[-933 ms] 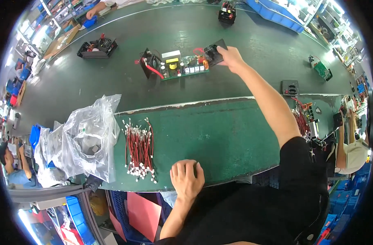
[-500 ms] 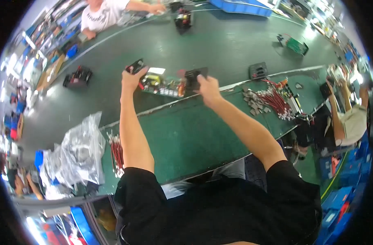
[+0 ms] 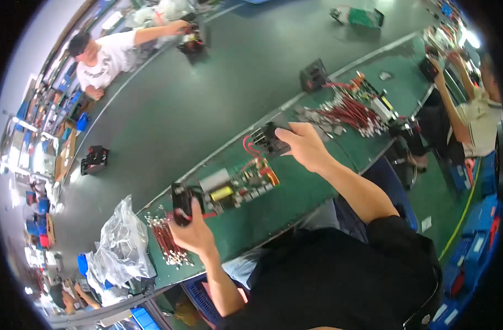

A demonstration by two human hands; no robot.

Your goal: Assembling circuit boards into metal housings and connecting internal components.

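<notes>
Left hand (image 3: 193, 232): grasping a black, boxy end piece (image 3: 185, 199), thumb on top.
Right hand (image 3: 306, 147): grasping a flat, black, slotted end panel (image 3: 268, 139).
Green circuit board with a yellow block (image 3: 243, 184): between both hands, over the near green worktop (image 3: 304, 195); contact unclear.
Red wire bundle with white connectors (image 3: 164, 236): just left of the left hand.
Crumpled clear plastic bag (image 3: 124, 242): farther left.
Far side: a co-worker's hand (image 3: 178, 27) at a dark unit (image 3: 192, 44).

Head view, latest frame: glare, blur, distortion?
Head view: far edge of the dark worktop bows, picture corners go black; head view: circuit board looks slightly soft, fine parts hard to make out; head view: bright highlights on the clear plastic bag.
</notes>
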